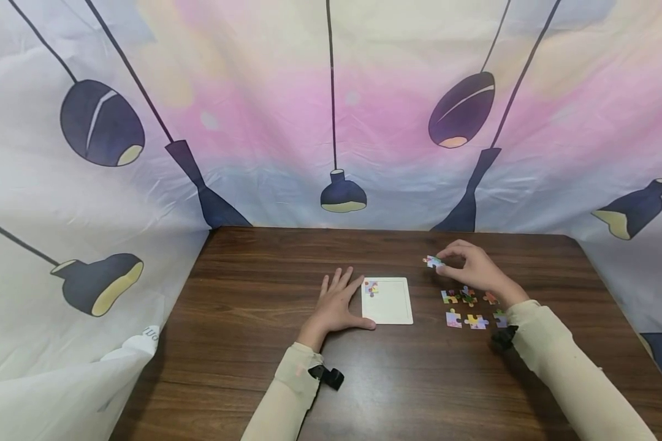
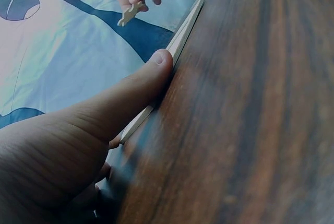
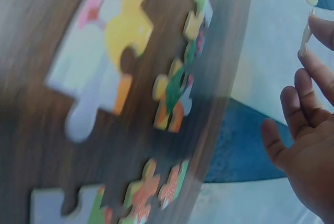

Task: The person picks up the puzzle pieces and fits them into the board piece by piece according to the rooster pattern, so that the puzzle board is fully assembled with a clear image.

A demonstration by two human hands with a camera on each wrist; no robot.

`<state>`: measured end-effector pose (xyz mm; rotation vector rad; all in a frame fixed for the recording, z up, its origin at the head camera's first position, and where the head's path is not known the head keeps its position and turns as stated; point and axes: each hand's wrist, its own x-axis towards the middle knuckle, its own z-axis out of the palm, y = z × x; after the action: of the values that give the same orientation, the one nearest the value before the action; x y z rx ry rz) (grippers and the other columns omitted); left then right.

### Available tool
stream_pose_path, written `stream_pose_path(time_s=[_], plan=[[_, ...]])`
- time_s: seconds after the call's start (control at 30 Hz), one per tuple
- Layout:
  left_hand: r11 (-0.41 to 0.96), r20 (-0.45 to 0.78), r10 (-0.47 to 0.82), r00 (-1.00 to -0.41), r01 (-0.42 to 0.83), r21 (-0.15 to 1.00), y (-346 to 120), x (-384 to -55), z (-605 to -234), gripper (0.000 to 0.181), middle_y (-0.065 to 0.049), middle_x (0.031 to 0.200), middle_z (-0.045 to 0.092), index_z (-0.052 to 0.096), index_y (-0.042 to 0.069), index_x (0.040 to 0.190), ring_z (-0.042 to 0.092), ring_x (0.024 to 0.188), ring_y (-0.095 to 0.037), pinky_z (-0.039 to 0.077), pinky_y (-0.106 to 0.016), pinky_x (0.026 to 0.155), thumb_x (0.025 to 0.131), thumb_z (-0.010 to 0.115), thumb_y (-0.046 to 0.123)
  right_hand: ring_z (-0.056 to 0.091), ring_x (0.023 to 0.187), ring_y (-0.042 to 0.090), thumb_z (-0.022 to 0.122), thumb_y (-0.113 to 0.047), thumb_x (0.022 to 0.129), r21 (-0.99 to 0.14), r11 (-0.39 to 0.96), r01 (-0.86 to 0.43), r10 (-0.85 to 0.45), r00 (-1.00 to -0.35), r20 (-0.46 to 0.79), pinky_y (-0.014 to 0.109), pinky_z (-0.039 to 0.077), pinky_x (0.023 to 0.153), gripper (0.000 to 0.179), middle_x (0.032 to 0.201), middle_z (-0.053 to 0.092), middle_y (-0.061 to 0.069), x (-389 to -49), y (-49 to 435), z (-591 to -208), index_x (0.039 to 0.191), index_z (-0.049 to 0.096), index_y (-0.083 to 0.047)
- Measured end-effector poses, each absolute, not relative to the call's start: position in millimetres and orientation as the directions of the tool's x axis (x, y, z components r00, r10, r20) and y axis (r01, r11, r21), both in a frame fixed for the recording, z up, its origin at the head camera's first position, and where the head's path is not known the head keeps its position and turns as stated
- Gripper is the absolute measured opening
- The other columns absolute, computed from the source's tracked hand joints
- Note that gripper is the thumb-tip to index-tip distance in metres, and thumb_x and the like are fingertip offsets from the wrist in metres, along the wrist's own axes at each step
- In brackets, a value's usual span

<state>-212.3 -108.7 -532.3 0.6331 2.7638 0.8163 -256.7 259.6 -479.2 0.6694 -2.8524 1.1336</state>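
A white square puzzle tray [image 1: 391,307] lies on the table, with a colourful jigsaw piece [image 1: 371,288] in its upper left corner. My left hand [image 1: 335,305] rests at the tray's left side, fingers spread and straight. Its thumb [image 2: 148,72] lies along the near edge. To the right, my right hand [image 1: 471,266] pinches another jigsaw piece [image 1: 433,261] between thumb and fingertips, raised above the table. Seen edge-on, that piece shows thin and pale in the right wrist view, where the other fingers are loosely bent.
Several loose jigsaw pieces [image 1: 477,321] lie in two rough rows right of the tray, below my right hand. The brown wooden table [image 1: 226,367] ends at a cloth backdrop [image 1: 287,196] printed with lamps. A black wrist device [image 1: 331,376] sits on my left sleeve.
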Motion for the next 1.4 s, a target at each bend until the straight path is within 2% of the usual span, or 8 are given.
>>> stream_pose_path(time_s=[0.27, 0.43, 0.7, 0.9, 1.1, 1.4], plan=[[0.757, -0.055, 0.452, -0.890, 0.350, 0.552, -108.3, -212.5, -532.5, 0.118, -0.012, 0.176, 0.014, 0.035, 0.019, 0.167, 0.000, 0.163, -0.034, -0.003, -0.057, 0.129, 0.073, 0.091, 0.063, 0.061, 0.099, 0.028, 0.081, -0.019, 0.096, -0.691, 0.605, -0.396, -0.422, -0.895, 0.144, 0.034, 0.051, 0.068, 0.028, 0.122, 0.063, 0.012, -258.4, 242.9, -483.4, 0.120, 0.076, -0.005], [0.759, -0.059, 0.453, -0.890, 0.350, 0.549, -108.7, -213.3, -533.4, 0.118, -0.011, 0.176, 0.013, 0.034, 0.020, 0.167, -0.001, 0.163, -0.033, -0.004, -0.057, 0.129, 0.073, 0.091, 0.063, 0.064, 0.107, 0.031, 0.082, -0.016, 0.095, -0.683, 0.583, -0.440, -0.455, -0.873, 0.174, 0.039, 0.053, 0.075, 0.026, 0.118, 0.065, 0.010, -258.5, 230.9, -485.6, 0.119, 0.077, -0.006], [0.762, -0.067, 0.446, -0.892, 0.339, 0.552, -108.9, -213.3, -532.8, 0.118, -0.010, 0.177, 0.012, 0.034, 0.020, 0.167, -0.001, 0.163, -0.033, -0.004, -0.056, 0.129, 0.073, 0.091, 0.063, 0.064, 0.111, 0.032, 0.082, -0.016, 0.095, -0.689, 0.550, -0.471, -0.518, -0.840, 0.161, 0.058, 0.053, 0.095, 0.027, 0.117, 0.066, 0.008, -256.8, 210.7, -487.8, 0.119, 0.077, -0.007], [0.762, -0.069, 0.445, -0.893, 0.337, 0.552, -108.2, -211.9, -531.3, 0.117, -0.013, 0.176, 0.014, 0.036, 0.018, 0.167, 0.001, 0.163, -0.035, -0.002, -0.059, 0.129, 0.073, 0.091, 0.063, 0.065, 0.107, 0.029, 0.083, -0.014, 0.092, -0.676, 0.529, -0.513, -0.556, -0.811, 0.181, 0.055, 0.055, 0.093, 0.025, 0.113, 0.067, 0.006, -255.1, 195.5, -493.4, 0.116, 0.078, -0.007], [0.760, -0.065, 0.451, -0.890, 0.345, 0.551, -107.5, -211.7, -532.1, 0.118, -0.014, 0.176, 0.015, 0.035, 0.017, 0.167, 0.001, 0.163, -0.036, -0.001, -0.059, 0.129, 0.074, 0.091, 0.063, 0.065, 0.103, 0.032, 0.083, -0.014, 0.092, -0.677, 0.502, -0.538, -0.585, -0.788, 0.192, 0.057, 0.055, 0.090, 0.024, 0.110, 0.068, 0.009, -253.8, 185.0, -497.7, 0.114, 0.078, -0.004], [0.766, -0.072, 0.448, -0.891, 0.341, 0.544, -108.5, -212.5, -533.0, 0.118, -0.012, 0.176, 0.013, 0.035, 0.019, 0.167, 0.000, 0.163, -0.034, -0.003, -0.057, 0.129, 0.074, 0.090, 0.064, 0.065, 0.101, 0.027, 0.082, -0.015, 0.093, -0.639, 0.527, -0.560, -0.613, -0.772, 0.172, 0.051, 0.055, 0.089, 0.020, 0.106, 0.068, 0.003, -259.6, 176.5, -505.9, 0.112, 0.079, -0.008]])
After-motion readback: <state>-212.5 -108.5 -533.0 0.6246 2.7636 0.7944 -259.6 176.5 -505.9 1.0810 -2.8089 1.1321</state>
